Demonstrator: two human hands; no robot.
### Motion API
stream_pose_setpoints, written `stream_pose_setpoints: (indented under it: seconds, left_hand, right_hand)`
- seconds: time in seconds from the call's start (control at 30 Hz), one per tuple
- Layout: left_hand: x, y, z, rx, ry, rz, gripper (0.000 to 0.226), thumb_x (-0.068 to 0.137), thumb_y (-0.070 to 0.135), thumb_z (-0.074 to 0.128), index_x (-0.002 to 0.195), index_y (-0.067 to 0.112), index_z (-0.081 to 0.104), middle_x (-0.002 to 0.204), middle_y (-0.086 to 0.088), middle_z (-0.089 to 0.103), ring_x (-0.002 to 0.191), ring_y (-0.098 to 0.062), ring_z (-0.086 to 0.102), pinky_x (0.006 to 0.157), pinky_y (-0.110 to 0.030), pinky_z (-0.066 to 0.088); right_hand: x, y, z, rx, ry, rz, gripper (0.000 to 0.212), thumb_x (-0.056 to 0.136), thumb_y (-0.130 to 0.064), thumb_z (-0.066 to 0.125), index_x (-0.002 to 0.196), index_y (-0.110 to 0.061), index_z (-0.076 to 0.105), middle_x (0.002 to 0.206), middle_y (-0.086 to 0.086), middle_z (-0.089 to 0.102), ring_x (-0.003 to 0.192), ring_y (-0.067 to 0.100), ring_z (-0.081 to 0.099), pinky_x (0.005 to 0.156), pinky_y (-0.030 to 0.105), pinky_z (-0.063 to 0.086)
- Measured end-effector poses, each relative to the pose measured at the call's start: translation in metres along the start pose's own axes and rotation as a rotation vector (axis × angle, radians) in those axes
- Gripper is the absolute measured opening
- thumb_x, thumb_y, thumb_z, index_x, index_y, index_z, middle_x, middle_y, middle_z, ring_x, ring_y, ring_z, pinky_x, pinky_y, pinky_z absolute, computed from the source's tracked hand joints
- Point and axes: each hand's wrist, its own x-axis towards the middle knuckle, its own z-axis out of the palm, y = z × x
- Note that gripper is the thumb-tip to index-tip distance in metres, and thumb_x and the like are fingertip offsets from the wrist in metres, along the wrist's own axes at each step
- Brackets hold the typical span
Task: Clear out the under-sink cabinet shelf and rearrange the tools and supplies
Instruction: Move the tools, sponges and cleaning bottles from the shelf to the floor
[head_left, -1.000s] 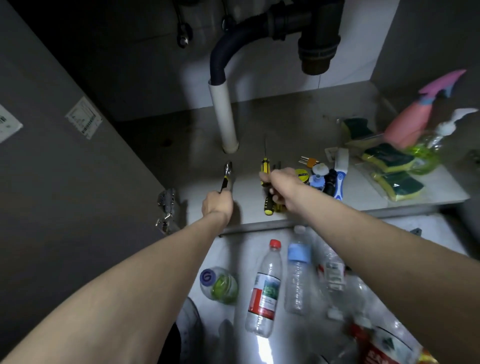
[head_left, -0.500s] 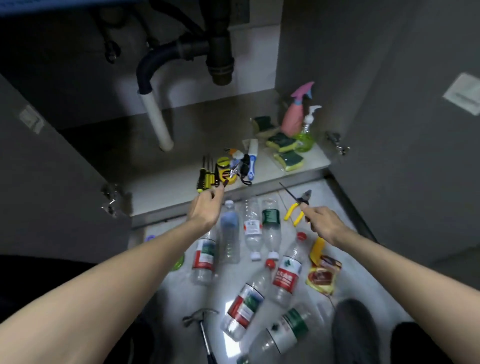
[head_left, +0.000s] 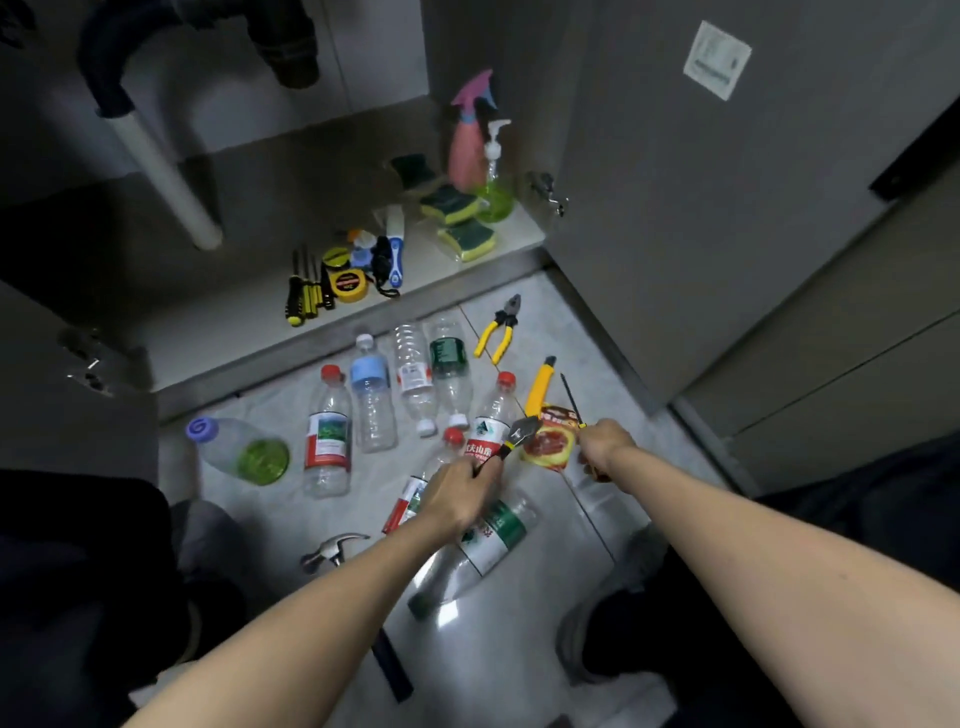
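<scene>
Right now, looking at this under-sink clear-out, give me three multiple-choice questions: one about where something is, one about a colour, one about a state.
1. Where do the yellow-handled pliers lie?
A. on the cabinet shelf
B. on the floor in front of the cabinet
C. in the left hand

2. What colour is the spray bottle at the back right of the shelf?
A. pink
B. white
C. black

3. What is the right hand doing?
A. resting open on the floor
B. gripping a bottle
C. closed on a thin screwdriver

Answers:
1. B, the pliers sit on the floor tile just past the shelf edge, touched by neither hand.
2. A, its body is pink, with a pink and blue trigger head.
3. C, the fingers wrap the handle and the dark shaft points away toward the cabinet.
</scene>
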Motion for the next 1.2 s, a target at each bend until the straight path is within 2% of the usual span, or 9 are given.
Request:
stream_pose_setpoints:
  seconds: [0.1, 0.27, 0.43, 0.57, 0.67, 0.8, 0.93, 1.1, 1.2]
  left_hand:
    - [0.020, 0.026, 0.032, -0.050, 0.012, -0.086, 0.056, 0.099, 0.056, 0.035, 0.109, 0.009, 0.063, 0.109, -0.018, 0.067, 0.099, -0.036, 0.062, 0.081, -0.039, 0.049]
    - [0.033, 0.048, 0.086, -0.052, -0.126, -0.135, 0.054, 0.102, 0.050, 0.034, 0.125, 0.007, 0.056, 0.126, -0.019, 0.060, 0.112, -0.037, 0.058, 0.094, -0.041, 0.047]
    - [0.018, 0.022, 0.126, -0.022, -0.264, -0.127, 0.039, 0.102, 0.050, 0.037, 0.107, 0.014, 0.052, 0.114, -0.017, 0.063, 0.100, -0.031, 0.059, 0.084, -0.037, 0.047]
    - [0.016, -0.004, 0.117, 0.026, -0.192, -0.119, 0.026, 0.103, 0.045, 0.037, 0.103, 0.022, 0.050, 0.108, -0.011, 0.065, 0.096, -0.028, 0.059, 0.076, -0.031, 0.039]
    - [0.018, -0.018, 0.103, 0.047, -0.107, -0.128, 0.026, 0.104, 0.040, 0.037, 0.104, 0.018, 0.052, 0.101, -0.008, 0.065, 0.098, -0.031, 0.062, 0.076, -0.034, 0.043]
    - [0.023, -0.026, 0.090, 0.085, -0.122, -0.172, 0.008, 0.101, 0.022, 0.044, 0.103, 0.017, 0.050, 0.093, -0.004, 0.061, 0.095, -0.033, 0.064, 0.075, -0.035, 0.047]
    - [0.025, -0.027, 0.083, 0.057, -0.117, -0.215, 0.015, 0.089, 0.013, 0.054, 0.103, 0.016, 0.055, 0.095, -0.005, 0.067, 0.090, -0.030, 0.065, 0.074, -0.031, 0.049]
    - [0.025, -0.024, 0.069, 0.027, -0.081, -0.149, 0.012, 0.082, 0.013, 0.056, 0.092, 0.016, 0.064, 0.090, -0.004, 0.069, 0.082, -0.023, 0.065, 0.069, -0.030, 0.052]
    - [0.025, -0.024, 0.054, -0.002, -0.085, -0.106, 0.016, 0.087, 0.012, 0.054, 0.096, 0.017, 0.066, 0.097, -0.002, 0.071, 0.092, -0.023, 0.065, 0.078, -0.030, 0.051]
  right_hand:
    - [0.008, 0.017, -0.001, 0.039, 0.045, 0.106, 0.024, 0.094, -0.022, 0.054, 0.108, -0.004, 0.058, 0.118, 0.019, 0.064, 0.105, 0.038, 0.062, 0.082, 0.035, 0.050]
    - [0.028, 0.033, -0.002, 0.124, 0.202, 0.225, 0.033, 0.091, -0.022, 0.060, 0.118, -0.002, 0.066, 0.124, 0.018, 0.067, 0.113, 0.037, 0.064, 0.091, 0.035, 0.054]
    - [0.049, 0.039, 0.002, 0.078, 0.210, 0.258, 0.028, 0.088, -0.015, 0.065, 0.113, -0.004, 0.068, 0.121, 0.017, 0.069, 0.111, 0.036, 0.066, 0.083, 0.032, 0.052]
    - [0.062, 0.049, 0.013, 0.048, 0.151, 0.251, 0.030, 0.091, -0.016, 0.061, 0.118, -0.005, 0.063, 0.126, 0.018, 0.065, 0.114, 0.037, 0.064, 0.086, 0.034, 0.052]
    - [0.068, 0.055, 0.022, 0.030, 0.089, 0.243, 0.033, 0.093, -0.021, 0.061, 0.122, -0.006, 0.062, 0.128, 0.017, 0.064, 0.115, 0.037, 0.063, 0.090, 0.035, 0.052]
    - [0.071, 0.063, 0.036, 0.010, 0.028, 0.232, 0.035, 0.094, -0.028, 0.063, 0.122, -0.007, 0.062, 0.130, 0.016, 0.063, 0.118, 0.036, 0.062, 0.095, 0.037, 0.054]
    - [0.070, 0.068, 0.053, -0.038, -0.017, 0.199, 0.035, 0.087, -0.027, 0.070, 0.114, -0.005, 0.064, 0.124, 0.016, 0.065, 0.112, 0.034, 0.064, 0.079, 0.030, 0.050]
    - [0.067, 0.065, 0.064, -0.123, -0.040, 0.154, 0.035, 0.083, -0.027, 0.074, 0.110, -0.008, 0.064, 0.121, 0.014, 0.067, 0.111, 0.033, 0.065, 0.074, 0.026, 0.045]
    - [0.064, 0.057, 0.054, -0.154, -0.017, 0.120, 0.034, 0.081, -0.028, 0.073, 0.108, -0.010, 0.061, 0.122, 0.015, 0.064, 0.113, 0.035, 0.063, 0.074, 0.027, 0.044]
